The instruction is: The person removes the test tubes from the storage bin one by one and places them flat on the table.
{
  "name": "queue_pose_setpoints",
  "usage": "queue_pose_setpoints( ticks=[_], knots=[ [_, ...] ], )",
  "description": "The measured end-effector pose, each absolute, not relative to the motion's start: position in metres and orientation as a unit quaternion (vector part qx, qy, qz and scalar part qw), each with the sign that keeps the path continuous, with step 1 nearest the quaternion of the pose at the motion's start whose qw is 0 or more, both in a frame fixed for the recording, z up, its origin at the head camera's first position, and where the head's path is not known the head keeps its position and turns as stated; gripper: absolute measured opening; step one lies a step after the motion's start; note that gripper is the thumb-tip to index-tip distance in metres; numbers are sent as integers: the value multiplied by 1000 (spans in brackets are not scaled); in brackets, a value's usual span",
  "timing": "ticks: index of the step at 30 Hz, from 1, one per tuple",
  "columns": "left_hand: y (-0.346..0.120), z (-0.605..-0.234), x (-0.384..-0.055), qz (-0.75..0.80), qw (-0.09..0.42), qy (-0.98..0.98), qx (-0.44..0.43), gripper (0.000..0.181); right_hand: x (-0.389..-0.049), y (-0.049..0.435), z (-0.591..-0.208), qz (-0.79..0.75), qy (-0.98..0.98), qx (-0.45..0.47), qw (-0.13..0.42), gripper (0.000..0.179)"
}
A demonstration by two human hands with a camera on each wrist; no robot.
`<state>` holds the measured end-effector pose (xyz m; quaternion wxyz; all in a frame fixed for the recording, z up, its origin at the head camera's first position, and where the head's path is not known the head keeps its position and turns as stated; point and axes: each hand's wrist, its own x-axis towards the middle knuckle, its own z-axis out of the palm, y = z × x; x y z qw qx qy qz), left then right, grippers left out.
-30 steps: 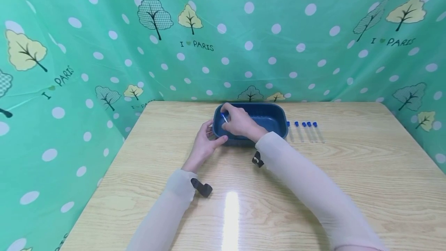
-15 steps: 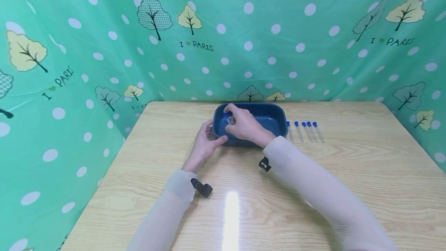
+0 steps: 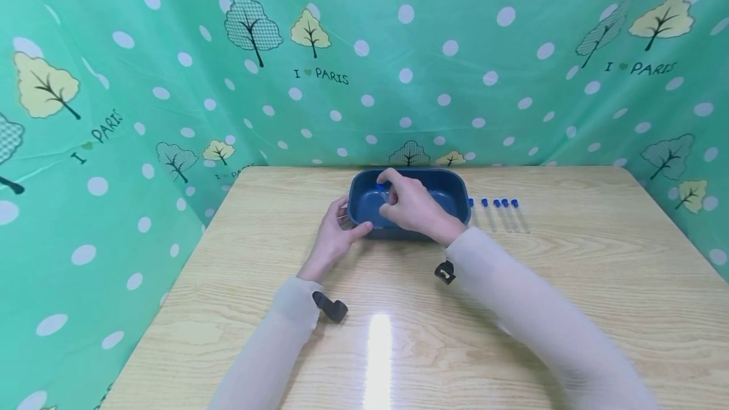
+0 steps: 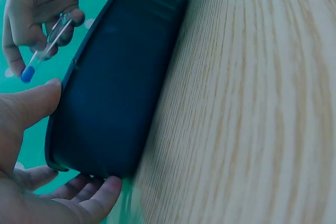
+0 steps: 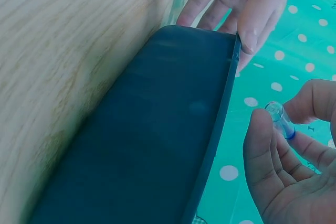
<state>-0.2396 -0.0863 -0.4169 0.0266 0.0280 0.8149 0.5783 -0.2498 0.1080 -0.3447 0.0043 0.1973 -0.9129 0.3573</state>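
Note:
A dark blue rectangular plastic basin [image 3: 369, 206] stands near the table's back edge. My left hand [image 3: 335, 236] grips its near left corner, thumb against the rim and fingers against the end wall. Over the basin, my right hand [image 3: 414, 206] pinches a clear test tube [image 4: 52, 38] with a blue cap [image 4: 28, 74]. The tube is held at a slant, its cap pointing away from the palm. In the right wrist view the rounded clear end of the tube [image 5: 275, 112] shows between thumb and fingers.
Several blue-capped test tubes [image 3: 506, 215] lie in a row on the wooden table [image 3: 245, 252], just right of the basin. A green curtain [image 3: 398, 106] with white dots and trees hangs behind and to the left. Black straps [image 3: 330, 307] circle both wrists.
My right hand has moved right and slightly toward me with the test tube, from the basin's left end toward its middle. My left hand stays at the corner.

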Motion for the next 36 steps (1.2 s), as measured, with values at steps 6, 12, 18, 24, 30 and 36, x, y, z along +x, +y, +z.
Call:
queue_pose_setpoints(
  ticks=[6,12,18,24,30,36],
  knots=[
    [-86,-419,-240,576,21,817,31,81,-244,117,-347,354,-916,190,7,51],
    [-85,-418,-240,577,17,816,31,82,-239,125,-348,354,-917,184,11,51],
    [-86,-418,-239,578,15,815,31,82,-236,133,-348,359,-916,179,22,51],
    [-85,-417,-239,575,10,818,34,83,-234,143,-349,360,-917,170,39,51],
    [-85,-419,-240,575,-1,817,40,84,-232,153,-349,356,-918,166,54,51],
    [-86,-418,-239,579,6,814,34,84,-230,162,-350,363,-916,163,49,51]
  ],
)
